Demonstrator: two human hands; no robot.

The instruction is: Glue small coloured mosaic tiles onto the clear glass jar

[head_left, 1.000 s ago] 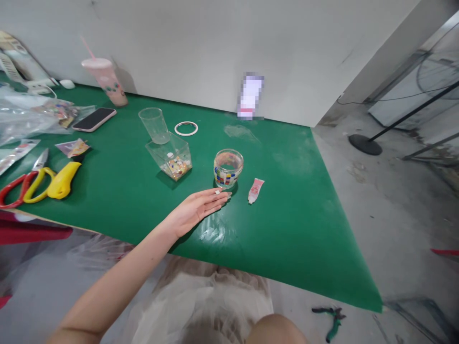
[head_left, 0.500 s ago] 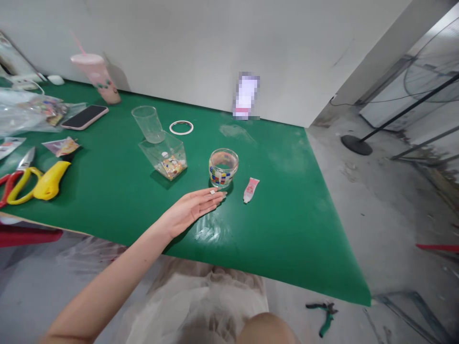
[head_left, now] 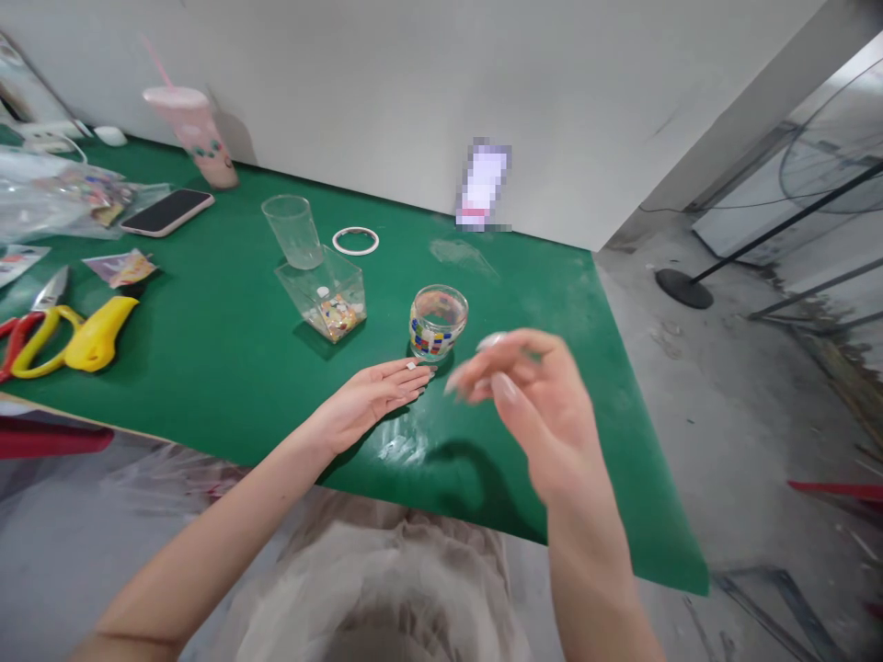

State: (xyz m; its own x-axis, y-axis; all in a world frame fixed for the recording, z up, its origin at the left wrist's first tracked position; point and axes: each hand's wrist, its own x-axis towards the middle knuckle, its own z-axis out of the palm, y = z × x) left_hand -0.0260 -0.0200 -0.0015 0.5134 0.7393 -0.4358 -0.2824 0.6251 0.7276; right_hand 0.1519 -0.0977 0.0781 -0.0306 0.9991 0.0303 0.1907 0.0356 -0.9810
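Observation:
My left hand (head_left: 372,400) lies palm up on the green table (head_left: 207,368), fingers stretched flat, with a tiny white tile (head_left: 411,366) resting on the fingertips. Just beyond those fingertips stands a small glass cup (head_left: 439,317) with coloured mosaic squares stuck round it. My right hand (head_left: 531,395) hovers above the table right of the cup. It is blurred, its fingers loosely curved and apart, and I see nothing in them. A clear square tub (head_left: 324,299) with coloured tiles in it sits left of the cup.
A clear plastic cup (head_left: 293,230), a white ring (head_left: 356,241), a phone (head_left: 167,211) and a pink tumbler (head_left: 193,129) stand further back. Yellow-handled cutters (head_left: 83,336) and plastic bags (head_left: 55,193) lie at the left. The table edge runs close on the right, above a concrete floor.
My right hand has come into view from the lower right and now covers the spot where a small pink tube lay. The left hand has stayed put.

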